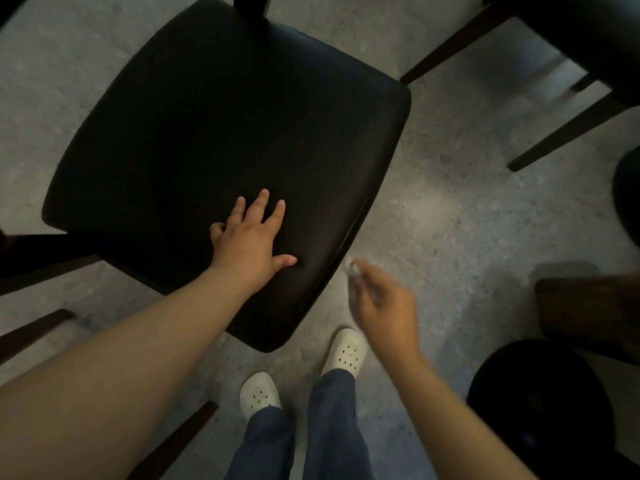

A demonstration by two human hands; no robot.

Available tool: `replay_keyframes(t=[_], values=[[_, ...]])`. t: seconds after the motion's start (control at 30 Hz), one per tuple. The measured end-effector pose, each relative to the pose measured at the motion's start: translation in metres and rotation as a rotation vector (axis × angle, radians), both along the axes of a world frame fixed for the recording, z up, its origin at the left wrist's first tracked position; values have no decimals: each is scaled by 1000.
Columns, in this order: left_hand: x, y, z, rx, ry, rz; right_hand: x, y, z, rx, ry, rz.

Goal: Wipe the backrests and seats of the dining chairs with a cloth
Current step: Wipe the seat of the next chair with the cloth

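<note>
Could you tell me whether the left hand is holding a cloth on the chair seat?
No, the left hand rests bare and flat on the black seat, fingers spread.

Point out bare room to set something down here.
Most of the seat is bare, from the left hand to the far edge. Bare floor lies between the seat's right edge and the other chair's legs. Crowded by the shoes, where the right hand pinches a small white thing.
</note>
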State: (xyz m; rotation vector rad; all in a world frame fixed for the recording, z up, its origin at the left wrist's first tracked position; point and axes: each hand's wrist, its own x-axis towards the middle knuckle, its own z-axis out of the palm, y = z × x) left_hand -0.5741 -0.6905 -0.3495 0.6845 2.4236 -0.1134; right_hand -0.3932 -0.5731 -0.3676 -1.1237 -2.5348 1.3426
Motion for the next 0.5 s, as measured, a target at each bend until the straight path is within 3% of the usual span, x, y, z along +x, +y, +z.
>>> replay_keyframes(t=[0.1,0.23,0.43,0.5], values=[[-2,-4,-2,9,-6,-19,-42,34,0,33,33,-109],[-6,-7,-3,17,-23,-38,-72,26,-10,40,7,-37],[-13,-10,-3,4,-49,-47,32,-54,-7,23,28,289],[-11,-9,-3,-8,-47,-50,48,-55,-5,-33,34,180]])
